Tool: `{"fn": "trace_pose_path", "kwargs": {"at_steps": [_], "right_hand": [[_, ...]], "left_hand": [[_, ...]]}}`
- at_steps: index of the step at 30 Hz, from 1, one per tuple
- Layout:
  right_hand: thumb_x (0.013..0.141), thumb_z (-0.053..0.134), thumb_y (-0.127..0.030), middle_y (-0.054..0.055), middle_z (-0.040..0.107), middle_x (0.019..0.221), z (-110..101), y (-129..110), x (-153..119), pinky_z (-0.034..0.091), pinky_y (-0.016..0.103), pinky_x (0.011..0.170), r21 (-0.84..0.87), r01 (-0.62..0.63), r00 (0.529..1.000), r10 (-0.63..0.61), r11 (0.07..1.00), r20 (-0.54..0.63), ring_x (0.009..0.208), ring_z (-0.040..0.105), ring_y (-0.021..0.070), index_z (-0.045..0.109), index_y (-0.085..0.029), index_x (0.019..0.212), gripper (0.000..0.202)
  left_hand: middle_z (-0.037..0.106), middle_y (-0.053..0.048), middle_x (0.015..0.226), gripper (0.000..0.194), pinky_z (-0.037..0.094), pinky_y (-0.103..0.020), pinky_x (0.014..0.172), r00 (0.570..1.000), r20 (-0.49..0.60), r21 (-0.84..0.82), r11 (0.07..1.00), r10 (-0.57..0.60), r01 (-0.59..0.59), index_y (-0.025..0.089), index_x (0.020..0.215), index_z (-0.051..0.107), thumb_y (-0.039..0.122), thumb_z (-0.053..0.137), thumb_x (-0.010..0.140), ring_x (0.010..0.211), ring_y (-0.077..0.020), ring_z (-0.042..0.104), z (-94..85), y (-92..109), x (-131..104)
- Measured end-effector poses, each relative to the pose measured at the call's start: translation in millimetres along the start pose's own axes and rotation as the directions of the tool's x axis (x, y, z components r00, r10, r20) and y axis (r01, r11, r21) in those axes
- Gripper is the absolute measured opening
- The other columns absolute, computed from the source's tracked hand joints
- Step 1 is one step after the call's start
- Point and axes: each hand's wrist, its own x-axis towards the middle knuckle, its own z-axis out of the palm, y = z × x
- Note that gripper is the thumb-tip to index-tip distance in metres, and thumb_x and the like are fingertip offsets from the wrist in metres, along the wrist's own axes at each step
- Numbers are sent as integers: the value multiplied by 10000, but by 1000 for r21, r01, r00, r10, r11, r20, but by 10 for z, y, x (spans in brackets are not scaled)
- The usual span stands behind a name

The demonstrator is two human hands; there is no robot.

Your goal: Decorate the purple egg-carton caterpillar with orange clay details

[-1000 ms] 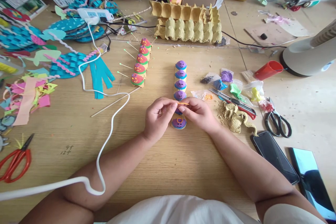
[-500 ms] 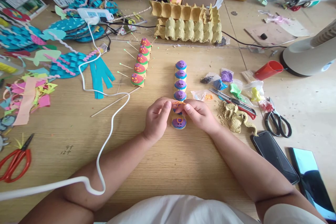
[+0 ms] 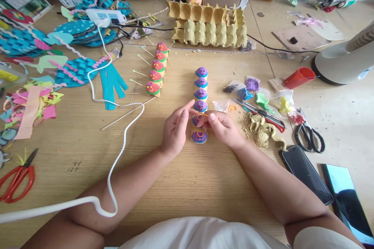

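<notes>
A thin strand of orange clay [image 3: 202, 114] is pinched in my right hand [image 3: 223, 127], between thumb and forefinger. My left hand [image 3: 175, 130] is at the strand's other end, thumb and fingers apart; whether a fingertip touches it I cannot tell. Both are over a row of egg-carton bumps [image 3: 201, 94] covered in purple and blue clay, with small dark faces. On the nearest bump [image 3: 199, 137] lies an orange clay loop. The bump behind it [image 3: 196, 120] also shows orange, partly covered by my right fingers.
Left of the row stands a red and green caterpillar [image 3: 157, 71] with pin-like sticks. Bagged clay [image 3: 230, 106], a utility knife [image 3: 263, 116], torn carton [image 3: 260, 130], black scissors [image 3: 309, 136] and a phone [image 3: 305, 173] lie right. A white cable [image 3: 124, 144] crosses at left; egg cartons [image 3: 214, 33] are behind.
My left thumb and fingers have spread and moved slightly off the orange strand. My right hand keeps its pinch, and the bump under the strand shows more.
</notes>
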Motion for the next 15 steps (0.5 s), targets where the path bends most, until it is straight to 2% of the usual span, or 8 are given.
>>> {"fn": "trace_pose_path", "kwargs": {"at_steps": [3,9,12,15], "right_hand": [[996,459,-704,41,683,740,0,3,-4,518,271,659,24,-9,1000,9,1000,3,669,588,133,743,-174,798,633],[977,452,-740,32,658,719,1,28,-30,508,273,629,96,-48,998,44,994,35,665,592,139,696,-176,766,649],[973,448,-748,23,637,703,-1,30,-30,503,279,621,74,-44,999,42,996,30,650,576,138,658,-182,739,647],[978,443,-742,23,635,691,1,21,-20,501,282,628,47,-34,999,33,998,24,654,582,142,648,-185,717,648]], "left_hand": [[771,-63,1069,425,565,-317,877,1000,12,-32,999,0,0,245,1290,724,529,587,1005,974,-180,695,11,9,-7],[686,-97,1342,428,552,-307,897,991,129,-37,998,46,-41,283,1336,667,413,732,933,1161,-211,634,16,33,-41],[715,-102,1217,292,550,-340,928,974,189,-16,992,125,-124,248,1192,724,365,743,926,1110,-221,663,14,60,-37],[718,-100,1137,216,547,-355,932,963,194,-1,982,188,-191,235,1105,739,344,751,919,1105,-233,667,-2,73,-27]]}}
